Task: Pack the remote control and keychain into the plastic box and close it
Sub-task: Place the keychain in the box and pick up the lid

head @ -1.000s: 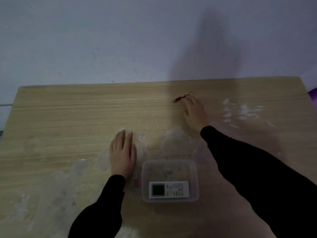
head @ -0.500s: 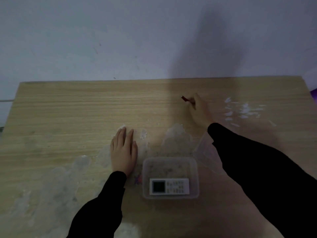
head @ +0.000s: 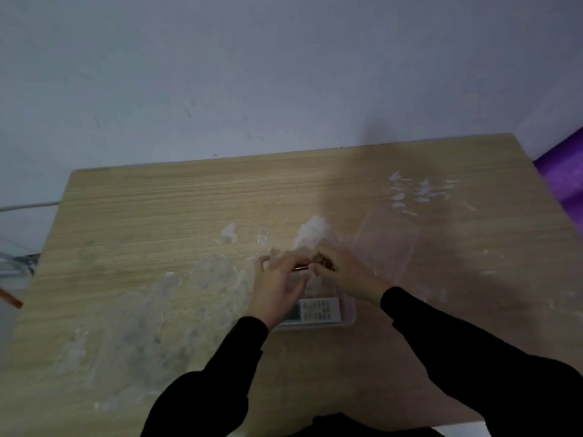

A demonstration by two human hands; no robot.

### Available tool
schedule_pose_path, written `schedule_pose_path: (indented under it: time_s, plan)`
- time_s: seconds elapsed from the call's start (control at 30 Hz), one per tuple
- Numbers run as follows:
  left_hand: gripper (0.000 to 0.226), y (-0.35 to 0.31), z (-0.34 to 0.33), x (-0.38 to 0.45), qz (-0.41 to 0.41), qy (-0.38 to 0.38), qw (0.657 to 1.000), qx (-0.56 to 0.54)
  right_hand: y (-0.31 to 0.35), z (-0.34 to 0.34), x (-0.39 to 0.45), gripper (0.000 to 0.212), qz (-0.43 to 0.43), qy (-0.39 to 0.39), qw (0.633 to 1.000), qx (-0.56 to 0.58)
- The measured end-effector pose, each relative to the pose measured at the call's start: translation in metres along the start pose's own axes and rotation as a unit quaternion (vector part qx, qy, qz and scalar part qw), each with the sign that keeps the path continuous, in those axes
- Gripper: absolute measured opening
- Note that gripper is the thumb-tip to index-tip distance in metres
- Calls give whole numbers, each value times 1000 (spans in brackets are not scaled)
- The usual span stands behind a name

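Note:
A clear plastic box (head: 348, 316) sits on the wooden table near its front middle, with the white remote control (head: 320, 309) lying inside along the near wall. Both hands meet just above the box's far side. My right hand (head: 344, 272) pinches the small red keychain (head: 301, 268), and my left hand (head: 277, 282) touches its other end with the fingertips. The hands hide the far half of the box. The clear lid (head: 386, 244) lies flat on the table to the right of the hands.
The wooden table (head: 157, 231) carries white smears and flakes (head: 416, 193) across its middle and far right. A purple object (head: 564, 178) stands past the right edge. A wall runs behind the table's far edge.
My right hand picked the keychain up from the far part of the table and brought it back over the box. My left hand lifted off the table and joined it.

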State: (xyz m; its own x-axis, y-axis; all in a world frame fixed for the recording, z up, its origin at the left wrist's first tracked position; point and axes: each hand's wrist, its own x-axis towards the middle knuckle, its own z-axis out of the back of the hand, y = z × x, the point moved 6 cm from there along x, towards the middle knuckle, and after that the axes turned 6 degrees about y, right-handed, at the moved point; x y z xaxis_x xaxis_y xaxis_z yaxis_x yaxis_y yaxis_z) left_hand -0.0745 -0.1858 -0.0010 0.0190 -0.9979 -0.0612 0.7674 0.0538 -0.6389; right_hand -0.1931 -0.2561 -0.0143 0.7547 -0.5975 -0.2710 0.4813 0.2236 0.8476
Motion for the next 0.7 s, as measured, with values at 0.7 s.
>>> schedule_pose_path:
  time_s: [0.7]
  plan:
    - [10,13,-31,0,43,126,954,270,-5,-26,-21,9,82,-60,939,-328]
